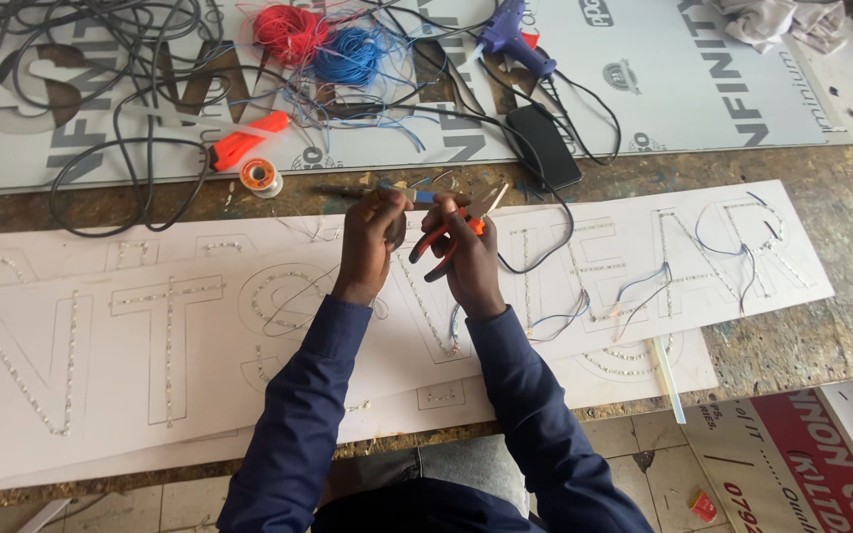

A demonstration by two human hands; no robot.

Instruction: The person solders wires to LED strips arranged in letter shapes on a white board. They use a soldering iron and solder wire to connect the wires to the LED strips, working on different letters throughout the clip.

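Gripping red-handled pliers (456, 222), right hand (471, 262)

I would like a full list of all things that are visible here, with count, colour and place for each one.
Sign boards: two or more, white, letter outlines studded with small lights, across the bench.
Printed sheet: one, grey-white, behind the boards.
Wire coils: two, red and blue, top centre.
Black cables: a tangle, top left.
Glue gun: one, purple, top centre-right.
Phone: one, black, on the sheet edge.
Solder reel: one, silver, left of centre.
Orange tool: one, beside the reel.
Pliers: one, red-black handles, in the right hand.
Left hand: pinches a thin wire.
Right hand: grips the pliers.
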